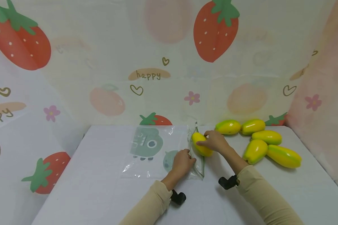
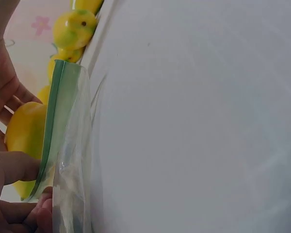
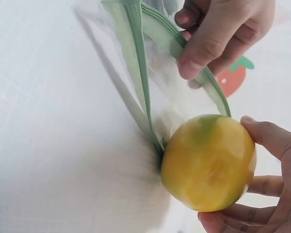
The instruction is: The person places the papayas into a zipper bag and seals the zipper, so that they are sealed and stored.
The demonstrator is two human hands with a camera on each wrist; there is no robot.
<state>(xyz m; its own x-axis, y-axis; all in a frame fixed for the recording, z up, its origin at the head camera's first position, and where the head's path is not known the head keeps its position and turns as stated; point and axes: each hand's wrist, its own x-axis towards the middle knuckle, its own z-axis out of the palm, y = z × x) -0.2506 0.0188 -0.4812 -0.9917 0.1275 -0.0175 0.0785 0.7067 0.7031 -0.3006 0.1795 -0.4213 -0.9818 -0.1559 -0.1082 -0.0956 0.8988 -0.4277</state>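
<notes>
A clear zip bag [image 1: 157, 168] with a green zip edge and a printed cartoon monster lies flat on the table. My left hand [image 1: 183, 162] pinches the upper edge of its mouth between thumb and fingers; the right wrist view shows the green zip strip [image 3: 138, 58] standing apart from the other edge. In my right hand [image 1: 215, 141] is a yellow-green papaya [image 1: 200, 144], gripped between thumb and fingers. One end of the papaya sits at the bag's parted mouth. From the left wrist, the papaya [image 2: 26, 131] appears partly behind the zip strip.
Several more papayas [image 1: 266, 137] lie in a loose cluster at the table's back right, beyond my right forearm. A white cloth covers the table [image 1: 95, 187]. Printed curtains [image 1: 107, 62] with strawberries stand behind and at both sides.
</notes>
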